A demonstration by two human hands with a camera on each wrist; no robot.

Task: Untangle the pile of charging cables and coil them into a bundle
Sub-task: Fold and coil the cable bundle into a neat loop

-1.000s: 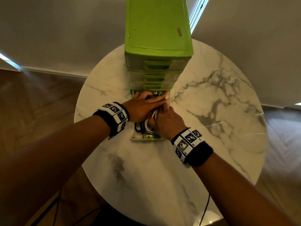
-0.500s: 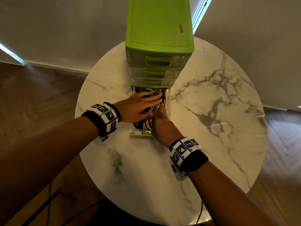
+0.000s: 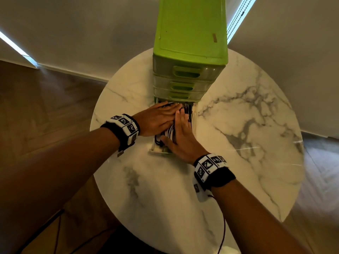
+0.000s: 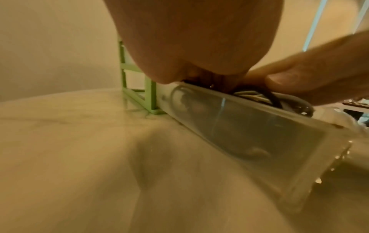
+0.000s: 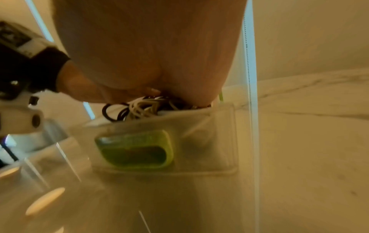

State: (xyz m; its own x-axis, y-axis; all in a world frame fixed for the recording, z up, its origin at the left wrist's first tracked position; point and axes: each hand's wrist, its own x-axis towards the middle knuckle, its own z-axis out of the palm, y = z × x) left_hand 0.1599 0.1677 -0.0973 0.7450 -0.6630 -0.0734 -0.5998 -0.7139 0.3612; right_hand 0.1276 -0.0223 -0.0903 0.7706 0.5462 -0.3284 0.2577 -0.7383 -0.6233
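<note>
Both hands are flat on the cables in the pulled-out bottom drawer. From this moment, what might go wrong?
1. Loops of the cables rise above the clear drawer rim; pushing it shut could pinch or snag them under the drawers above.
2. The left hand and right hand press flat without visibly gripping, so the pile may spring up when released.
3. The tall green drawer unit stands near the far edge of the marble table; a hard push could shift it.
</note>
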